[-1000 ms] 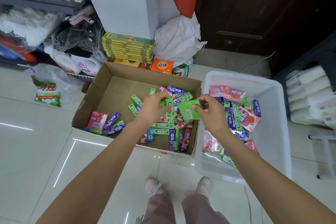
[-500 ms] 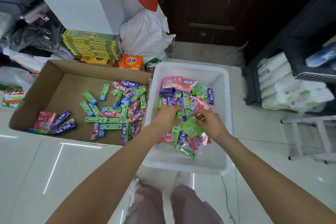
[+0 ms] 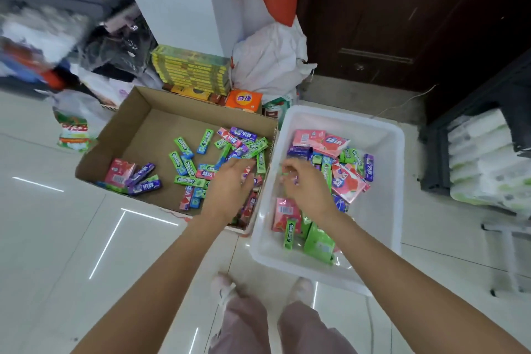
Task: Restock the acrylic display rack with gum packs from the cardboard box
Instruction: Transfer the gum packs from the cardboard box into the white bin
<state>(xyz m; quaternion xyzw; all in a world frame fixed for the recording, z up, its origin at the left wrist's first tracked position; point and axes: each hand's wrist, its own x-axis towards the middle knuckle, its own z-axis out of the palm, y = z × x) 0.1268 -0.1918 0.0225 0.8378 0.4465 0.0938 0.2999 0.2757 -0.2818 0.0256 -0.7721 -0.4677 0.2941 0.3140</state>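
Loose green, purple and pink gum packs (image 3: 201,165) litter an open brown cardboard box (image 3: 138,126) on the floor; the left hand (image 3: 230,187) reaches in, fingers relaxed, evidently to gather more. The right hand (image 3: 304,190) hovers over a white plastic tub (image 3: 382,210), grip unclear.

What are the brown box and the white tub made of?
The brown box looks like cardboard: dull tan walls with folded flaps and a raw edge. The white tub looks like plastic: smooth, slightly see-through walls with a rounded rim and soft shine. Both hold gum packs in shiny printed wrappers, probably paper or foil.
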